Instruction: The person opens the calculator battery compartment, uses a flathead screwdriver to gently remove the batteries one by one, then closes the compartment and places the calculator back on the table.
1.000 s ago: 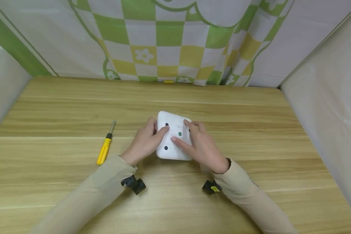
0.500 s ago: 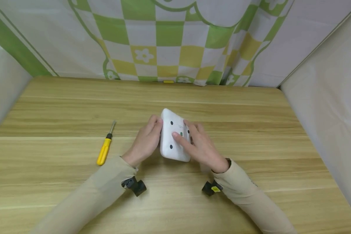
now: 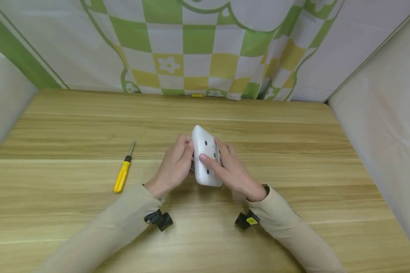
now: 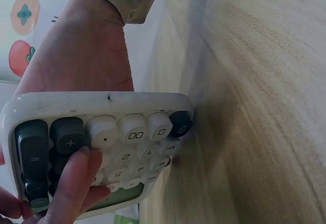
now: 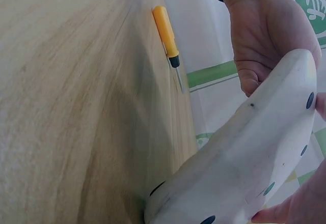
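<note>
A white calculator (image 3: 206, 163) is held up on edge over the table, its back with dark round feet turned to the right. The left wrist view shows its key side, with light number keys (image 4: 136, 127) and dark green keys (image 4: 69, 135). My left hand (image 3: 173, 163) is at its left edge, fingers bent, fingertips (image 4: 76, 178) touching the keys near the plus. Around its right side grips my right hand (image 3: 237, 170), thumb (image 3: 208, 161) laid across the back. The head view hides the keys.
A yellow-handled screwdriver (image 3: 123, 172) lies on the wooden table (image 3: 71, 132), left of the left hand. A small yellow object (image 3: 197, 95) is at the table's back edge, beneath a green checked curtain (image 3: 198, 57).
The calculator has turned, its left side rising so the back faces further right and shows narrower. My left thumb has slid off its back to the left edge; the right hand keeps its grip.
</note>
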Available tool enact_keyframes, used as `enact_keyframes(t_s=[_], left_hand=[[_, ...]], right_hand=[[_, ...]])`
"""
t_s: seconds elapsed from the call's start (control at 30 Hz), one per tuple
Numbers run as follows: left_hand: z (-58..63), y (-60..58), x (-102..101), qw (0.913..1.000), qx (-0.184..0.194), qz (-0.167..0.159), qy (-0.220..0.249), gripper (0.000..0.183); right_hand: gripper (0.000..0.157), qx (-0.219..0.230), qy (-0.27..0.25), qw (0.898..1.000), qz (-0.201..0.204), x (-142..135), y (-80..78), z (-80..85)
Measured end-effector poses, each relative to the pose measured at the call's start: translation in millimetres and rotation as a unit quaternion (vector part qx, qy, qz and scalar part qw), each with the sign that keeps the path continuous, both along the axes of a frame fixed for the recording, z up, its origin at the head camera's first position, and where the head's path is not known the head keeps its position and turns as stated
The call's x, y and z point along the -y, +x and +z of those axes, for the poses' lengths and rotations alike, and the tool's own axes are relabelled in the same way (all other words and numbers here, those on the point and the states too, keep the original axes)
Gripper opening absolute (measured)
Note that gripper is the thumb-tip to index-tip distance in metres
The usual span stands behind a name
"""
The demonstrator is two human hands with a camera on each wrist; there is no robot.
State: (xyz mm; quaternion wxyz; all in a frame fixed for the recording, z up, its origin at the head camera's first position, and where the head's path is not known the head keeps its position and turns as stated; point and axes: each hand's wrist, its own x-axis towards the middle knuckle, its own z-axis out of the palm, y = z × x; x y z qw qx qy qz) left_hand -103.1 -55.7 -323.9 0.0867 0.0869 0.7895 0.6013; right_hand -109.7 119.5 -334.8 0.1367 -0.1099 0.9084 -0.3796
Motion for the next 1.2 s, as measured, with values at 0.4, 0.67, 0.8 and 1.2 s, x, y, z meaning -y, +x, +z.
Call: enact_keyframes(t_s=[0.4,0.67,0.8,1.2], left_hand=[[3.8,0.3,3.2,0.9994,0.009,-0.030,0.010,0.023],[0.5,-3.5,4.1,0.9964,0.055,-0.049,0.042,0.035],[-1.9,-6.4,2.8,0.9908,0.103,-0.077,0.041,0.054],[-9.6,-6.1,0.2,0.9738,0.174,-0.144,0.028,0.079]], right_hand=[[0.085,0.010,-0.031,0.999,-0.013,0.2,3.6,2.5],[0.081,0.010,-0.061,0.998,-0.017,-0.4,2.7,2.2],[0.077,0.013,-0.080,0.997,-0.014,-0.5,2.7,2.1],[0.077,-0.001,-0.144,0.989,0.014,3.6,2.4,2.4]])
